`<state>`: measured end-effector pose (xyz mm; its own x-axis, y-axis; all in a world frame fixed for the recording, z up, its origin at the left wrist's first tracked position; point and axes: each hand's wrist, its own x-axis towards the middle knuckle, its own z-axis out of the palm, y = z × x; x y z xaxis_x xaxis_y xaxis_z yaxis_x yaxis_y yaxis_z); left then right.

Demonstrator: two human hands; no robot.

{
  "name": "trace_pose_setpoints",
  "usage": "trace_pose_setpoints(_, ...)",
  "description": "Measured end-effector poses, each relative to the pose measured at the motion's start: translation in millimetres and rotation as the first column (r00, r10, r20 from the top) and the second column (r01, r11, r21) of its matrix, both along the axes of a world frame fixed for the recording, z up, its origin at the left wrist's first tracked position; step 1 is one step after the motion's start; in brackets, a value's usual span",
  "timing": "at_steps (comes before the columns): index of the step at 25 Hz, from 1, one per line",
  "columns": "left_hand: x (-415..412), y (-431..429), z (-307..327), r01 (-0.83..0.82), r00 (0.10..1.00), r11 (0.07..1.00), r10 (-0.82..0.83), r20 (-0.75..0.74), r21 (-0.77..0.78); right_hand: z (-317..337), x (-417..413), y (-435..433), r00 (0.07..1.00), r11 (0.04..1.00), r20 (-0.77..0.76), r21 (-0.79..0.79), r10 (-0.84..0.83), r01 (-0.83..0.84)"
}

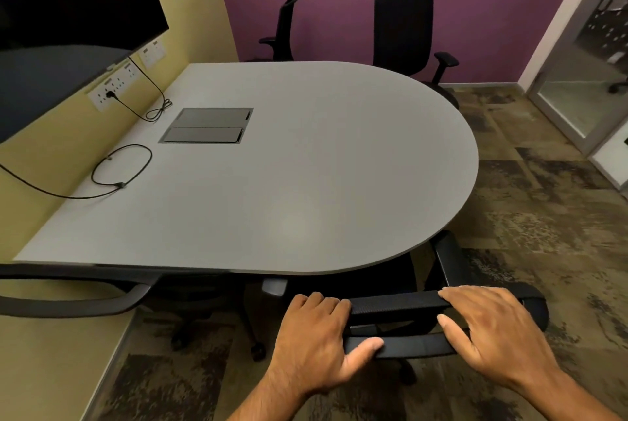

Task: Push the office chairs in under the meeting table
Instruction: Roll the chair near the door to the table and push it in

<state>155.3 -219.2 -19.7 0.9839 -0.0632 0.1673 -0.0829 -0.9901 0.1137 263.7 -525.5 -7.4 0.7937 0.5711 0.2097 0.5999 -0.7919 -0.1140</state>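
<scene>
Head view. Both hands are set on the top rail of the near chair's backrest [401, 301]. Left hand [316, 335]: fingers curled over the front of the rail, thumb pressed against the lower bar, so the rail is gripped. Right hand [492, 329]: fingers laid over the rail's right end, thumb hooked under it, likewise gripped.

The near chair is seen from behind and above; its seat lies mostly beneath the rounded end of the table [306, 166], and one armrest [448, 257] shows just beside the table edge. A second chair [68, 295] is noted at the left, its backrest close against the table's near straight edge, its wheeled base on the carpet [543, 233].

Two further chairs are recorded at the far side near the purple wall: one [283, 26] turned sideways, one [404, 30] facing the table, seat partly hidden by the tabletop.

On the table: a flush cable hatch [207, 125] and a looped black cable [122, 166]. A dark screen [68, 13] is mounted on the yellow wall, with sockets [112, 89] below it.
</scene>
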Motion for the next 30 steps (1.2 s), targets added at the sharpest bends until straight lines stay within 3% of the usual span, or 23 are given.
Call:
trace_pose_setpoints(7, 25.0, -3.5, 4.8, -0.023, 0.999, 1.0, 0.023, -0.036, 0.01, -1.3, 29.3, -3.5, 1.0, 1.0, 0.018, 0.018, 0.0, 0.0)
trace_pose_setpoints(18, 15.9, 8.6, -12.8, 0.023, 0.988, 0.999, -0.017, 0.156, -0.037, -2.8, 13.1, 6.1, 1.0, 0.999, -0.001, 0.046, -0.003, 0.003)
trace_pose_setpoints(30, 35.2, -38.7, -0.1, -0.027, 0.977, 0.999, 0.035, 0.211, -0.043, -0.9, 69.5, -28.3, 0.999, 0.999, 0.008, 0.029, 0.044, -0.044)
